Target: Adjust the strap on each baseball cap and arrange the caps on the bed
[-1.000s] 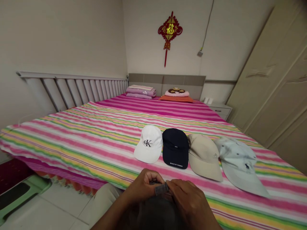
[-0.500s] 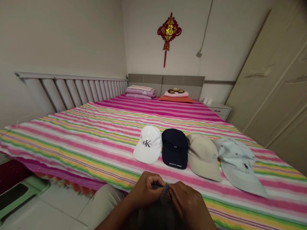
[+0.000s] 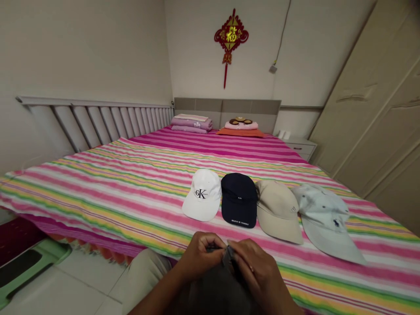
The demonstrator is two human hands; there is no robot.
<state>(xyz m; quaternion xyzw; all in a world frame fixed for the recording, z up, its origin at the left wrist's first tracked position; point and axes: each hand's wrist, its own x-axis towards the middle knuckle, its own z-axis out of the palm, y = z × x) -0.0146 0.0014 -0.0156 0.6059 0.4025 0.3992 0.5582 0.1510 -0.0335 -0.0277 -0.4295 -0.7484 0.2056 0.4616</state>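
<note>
Thumb against forefinger, my left hand (image 3: 204,254) pinches a short grey strip (image 3: 227,259) low in front of me; my right hand (image 3: 257,267) grips that strip from its other side, fingers bent. Beneath both hands, close to my body, is a dark item (image 3: 218,291), too dim to make out. Just beyond, on the striped bedspread (image 3: 131,197), a white cap (image 3: 204,192), navy cap (image 3: 239,199), beige cap (image 3: 278,211) and pale blue cap (image 3: 328,223) lie in a row.
</note>
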